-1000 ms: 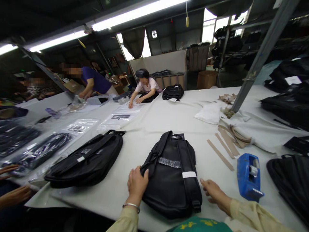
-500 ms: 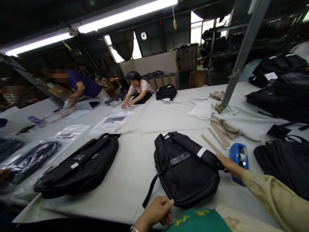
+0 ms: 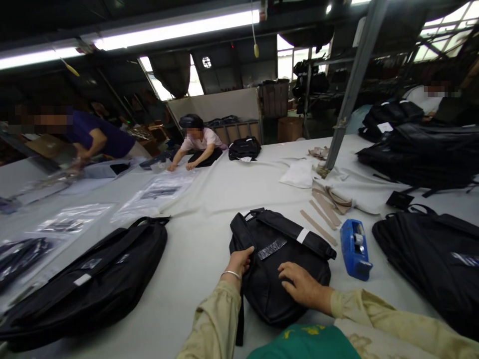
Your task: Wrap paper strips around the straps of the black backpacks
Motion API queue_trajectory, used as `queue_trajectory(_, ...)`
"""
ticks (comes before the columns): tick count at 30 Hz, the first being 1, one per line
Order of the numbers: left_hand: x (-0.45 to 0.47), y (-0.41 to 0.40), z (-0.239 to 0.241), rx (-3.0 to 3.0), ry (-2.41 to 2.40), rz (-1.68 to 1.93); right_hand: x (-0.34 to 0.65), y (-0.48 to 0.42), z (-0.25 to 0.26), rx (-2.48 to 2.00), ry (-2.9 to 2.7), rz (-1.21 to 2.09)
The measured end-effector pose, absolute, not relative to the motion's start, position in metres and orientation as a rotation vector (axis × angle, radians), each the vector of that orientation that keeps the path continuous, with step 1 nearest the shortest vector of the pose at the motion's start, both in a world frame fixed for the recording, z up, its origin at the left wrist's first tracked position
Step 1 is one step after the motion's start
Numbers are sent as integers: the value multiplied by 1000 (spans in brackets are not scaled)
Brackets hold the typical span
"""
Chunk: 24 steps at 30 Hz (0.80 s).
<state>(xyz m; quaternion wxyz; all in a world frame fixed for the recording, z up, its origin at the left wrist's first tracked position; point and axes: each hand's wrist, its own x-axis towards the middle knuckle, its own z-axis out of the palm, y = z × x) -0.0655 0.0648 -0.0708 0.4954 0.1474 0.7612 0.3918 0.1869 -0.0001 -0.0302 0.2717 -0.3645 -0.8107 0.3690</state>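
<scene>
A black backpack [image 3: 297,264] lies on the white-covered table in front of me, strap side up. A white band [image 3: 303,235] is wrapped around its right shoulder strap, and a shiny dark strip [image 3: 272,248] crosses its back panel. My left hand [image 3: 240,263] is closed on the left shoulder strap, thumb on top. Over the lower back panel, my right hand [image 3: 304,285] is open, fingers slightly spread. A loose webbing end [image 3: 240,321] hangs down beside my left forearm. To the right of the backpack stands a blue tape dispenser [image 3: 354,249].
Another black backpack [image 3: 93,279] lies at the left, and one more [image 3: 430,254] at the right. Beige strips [image 3: 318,227] lie behind the dispenser, near a metal post [image 3: 348,94]. Across the table, a co-worker [image 3: 198,142] handles clear plastic bags [image 3: 157,192]; more people work farther off.
My left hand has moved up from the table's front edge onto the left strap. My right hand has left the right strap's end and come to the back panel. The view has turned right.
</scene>
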Motion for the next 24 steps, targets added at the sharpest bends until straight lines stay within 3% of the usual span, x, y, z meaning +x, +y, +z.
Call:
queue_trajectory(6, -79, 72, -54, 302, 1585, 982, 173, 7, -40, -1159, -2053, 1125)
queue_trajectory(13, -82, 69, 20, 350, 1138, 1119, 115, 33, -12, -1157, -1534, 1735)
queue_trajectory(20, -72, 59, 53, 337, 1294, 1136, 80, 37, 5, -1157, -1623, 1556)
queue_trajectory(24, -73, 52, 50, 326, 1321, 1174, 67, 25, 4, -1145, -1260, 1765)
